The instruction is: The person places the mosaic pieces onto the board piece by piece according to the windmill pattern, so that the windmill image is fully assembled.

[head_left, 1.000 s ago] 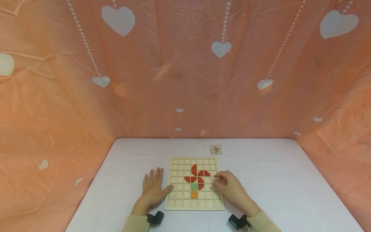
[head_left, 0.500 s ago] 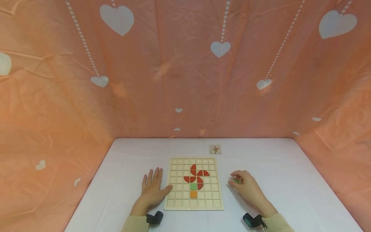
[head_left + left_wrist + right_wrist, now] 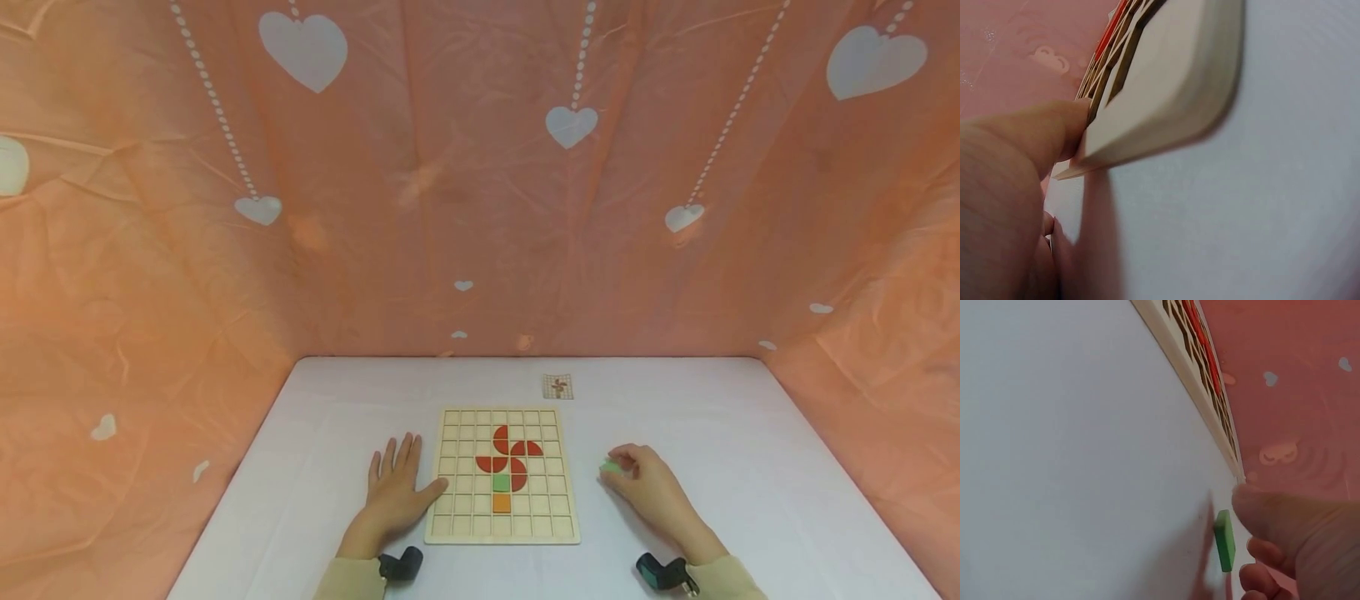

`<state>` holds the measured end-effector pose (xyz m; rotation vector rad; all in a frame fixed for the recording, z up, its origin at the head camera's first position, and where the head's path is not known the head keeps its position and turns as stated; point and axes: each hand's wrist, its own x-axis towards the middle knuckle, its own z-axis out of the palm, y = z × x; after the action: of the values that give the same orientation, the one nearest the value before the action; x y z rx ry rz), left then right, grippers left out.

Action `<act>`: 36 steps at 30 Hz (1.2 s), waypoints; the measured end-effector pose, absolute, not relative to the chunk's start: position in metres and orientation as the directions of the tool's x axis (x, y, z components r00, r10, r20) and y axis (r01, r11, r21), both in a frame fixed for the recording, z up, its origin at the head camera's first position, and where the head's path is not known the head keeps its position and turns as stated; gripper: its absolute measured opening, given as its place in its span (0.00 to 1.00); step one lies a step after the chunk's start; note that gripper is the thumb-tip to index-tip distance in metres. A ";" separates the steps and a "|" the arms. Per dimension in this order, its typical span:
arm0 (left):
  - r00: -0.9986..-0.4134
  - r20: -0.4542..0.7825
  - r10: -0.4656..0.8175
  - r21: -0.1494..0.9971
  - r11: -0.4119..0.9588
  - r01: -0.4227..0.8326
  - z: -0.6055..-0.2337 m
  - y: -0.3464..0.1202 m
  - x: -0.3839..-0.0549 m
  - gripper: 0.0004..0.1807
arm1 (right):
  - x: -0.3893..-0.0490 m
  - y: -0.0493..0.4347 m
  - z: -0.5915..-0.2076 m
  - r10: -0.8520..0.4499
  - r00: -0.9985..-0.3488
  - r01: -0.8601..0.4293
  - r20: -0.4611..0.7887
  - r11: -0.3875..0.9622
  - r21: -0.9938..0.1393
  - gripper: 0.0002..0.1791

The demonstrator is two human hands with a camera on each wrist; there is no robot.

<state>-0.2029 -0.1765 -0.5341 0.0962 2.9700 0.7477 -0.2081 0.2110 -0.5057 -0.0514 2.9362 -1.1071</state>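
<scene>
My left hand [image 3: 393, 493] lies with fingers spread on the white table, its thumb [image 3: 1063, 128] resting on the left edge of the wooden grid board [image 3: 459, 527]. Red pieces [image 3: 517, 475] form a pinwheel on the board, with one green square tile [image 3: 501, 482] and one orange square tile [image 3: 501, 503] below its centre. Right of the board, my right hand [image 3: 648, 483] pinches another green tile [image 3: 610, 467] at its fingertips. In the right wrist view that green piece [image 3: 1224, 540] is seen edge-on, low over the table and beside the thumb.
Behind the board lies a small card [image 3: 558, 387] printed with a red pinwheel on a grid. An orange sheet [image 3: 510, 208] with pale hearts surrounds the white table [image 3: 315, 417]. Dark devices are strapped to both wrists, below beige sleeves.
My right hand has moved right, off the board's right edge to the bare table beside it. The green tile at its fingertips now shows more. My left hand stays put.
</scene>
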 end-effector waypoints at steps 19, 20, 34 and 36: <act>-0.995 -0.053 0.084 0.498 0.866 0.046 -0.532 -0.175 -0.201 0.50 | -0.208 0.212 -0.511 -0.007 -1.000 -0.008 0.003 0.772 -0.635 0.17; -0.995 -0.052 0.084 0.499 0.865 0.047 -0.532 -0.175 -0.201 0.50 | -0.208 0.212 -0.512 -0.005 -1.000 -0.006 0.003 0.774 -0.633 0.17; -0.994 -0.059 0.088 0.486 0.872 0.049 -0.534 -0.177 -0.202 0.51 | -0.209 0.207 -0.511 0.026 -0.999 0.032 -0.018 0.769 -0.638 0.14; -0.994 -0.056 0.092 0.487 0.872 0.053 -0.533 -0.177 -0.202 0.50 | -0.210 0.206 -0.509 0.022 -0.999 0.037 -0.031 0.758 -0.651 0.13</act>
<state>-0.2020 -0.1773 -0.5332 0.1148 2.9640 0.7676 -0.2098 0.2058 -0.5094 0.0483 2.9251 -1.0843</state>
